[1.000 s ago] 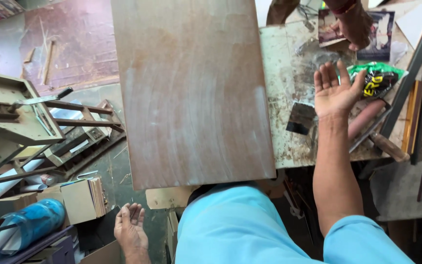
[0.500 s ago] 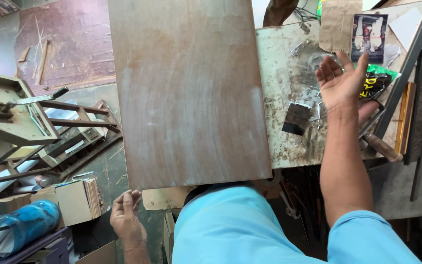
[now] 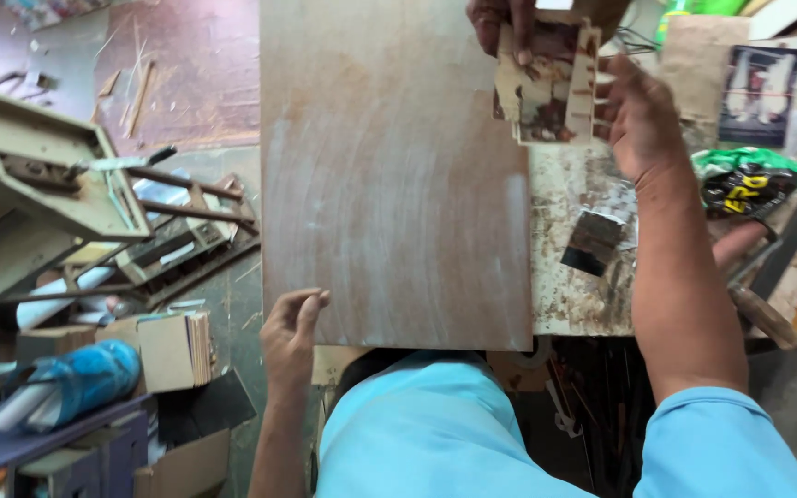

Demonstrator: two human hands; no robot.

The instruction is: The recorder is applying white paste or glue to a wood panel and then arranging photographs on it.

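The wooden board [image 3: 394,175], a large brown rectangle with pale chalky smears, lies flat on the workbench [image 3: 578,304] with its long axis running away from the person; its near short edge overhangs the bench just above the person's lap. The left hand [image 3: 290,327] rests against the near left corner of the board, fingers loosely curled and open, clamped on nothing. The right hand [image 3: 636,120] reaches forward past the board's far right edge, its fingers spread and touching the side of a small worn wooden piece [image 3: 551,88] with slotted edges. Another person's hand [image 3: 502,23] holds that piece from above; whether the right hand grips it or only touches it is hard to tell from this angle.

On the bench to the right lies a green and black crumpled packet [image 3: 744,180] with yellow marking, and beyond it a dark upright rectangular card [image 3: 760,83] bearing a pale picture. A small dark metal plate [image 3: 590,242] sits on the stained bench near the board's right edge.
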